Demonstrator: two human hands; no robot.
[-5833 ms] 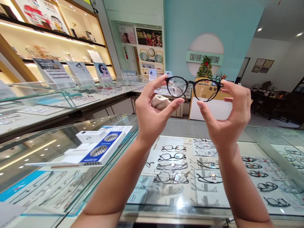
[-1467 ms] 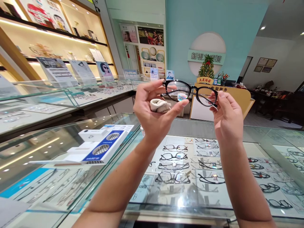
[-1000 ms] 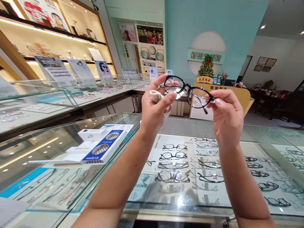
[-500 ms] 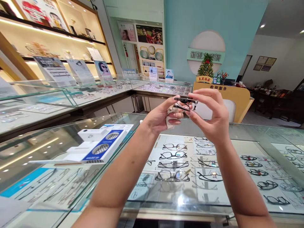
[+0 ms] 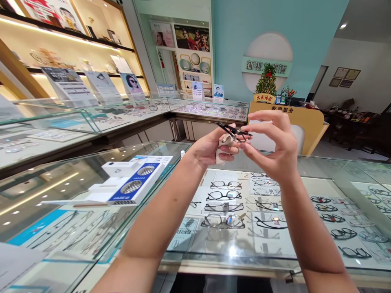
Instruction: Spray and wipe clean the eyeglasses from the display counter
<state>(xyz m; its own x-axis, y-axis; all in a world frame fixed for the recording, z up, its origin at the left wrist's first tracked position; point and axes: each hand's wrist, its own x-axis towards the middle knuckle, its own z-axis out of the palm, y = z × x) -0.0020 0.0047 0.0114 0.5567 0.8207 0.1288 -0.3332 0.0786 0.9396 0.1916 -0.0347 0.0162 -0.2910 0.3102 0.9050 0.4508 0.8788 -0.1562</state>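
Observation:
Dark-framed eyeglasses (image 5: 231, 131) are held up in front of me above the glass counter, between both hands. My left hand (image 5: 208, 147) is closed on them, with a pale cleaning cloth (image 5: 222, 152) bunched in its fingers. The thumb and fingertips of my right hand (image 5: 279, 142) pinch the other end of the frame. The eyeglasses tilt, and fingers and cloth hide part of them. Below my hands, several pairs of display glasses (image 5: 224, 196) lie in rows under the counter glass.
On the counter (image 5: 180, 160) at left stands a white and blue cardboard display box (image 5: 134, 185). More glass showcases (image 5: 131, 116) run along the left and back. A yellow cashier desk (image 5: 308, 122) with a plant (image 5: 266, 81) stands beyond my hands.
The eyeglasses have turned in my fingers, their dark frame now slanting instead of lying nearly level. Both hands keep hold, and the view has shifted slightly.

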